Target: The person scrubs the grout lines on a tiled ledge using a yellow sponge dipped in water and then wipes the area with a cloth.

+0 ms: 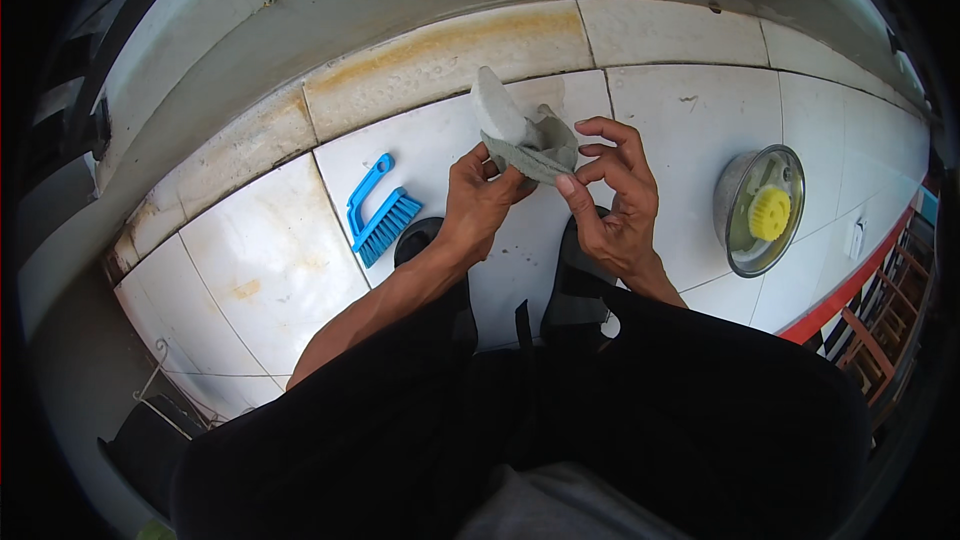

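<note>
Above the tiled floor I hold a soft grey item [545, 152] of limp fabric, with a pale, rounded, sole-like flap [497, 108] standing up at its far left side. Its exact kind I cannot make out. My left hand [480, 202] is closed round its lower left part, some fingers hidden behind it. With thumb and fingertips, my right hand [622, 202] pinches its lower right edge, while the upper fingers are raised and bent. A blue scrubbing brush [383, 210] with a looped handle lies left of my left hand.
To the right stands a metal bowl [730, 202] of cloudy liquid holding a yellow round brush [769, 213]. A stained tile ledge [450, 60] and a wall run along the far side. At the right are a red edge [830, 305] and wooden furniture [880, 350]. My dark shoes are below my hands.
</note>
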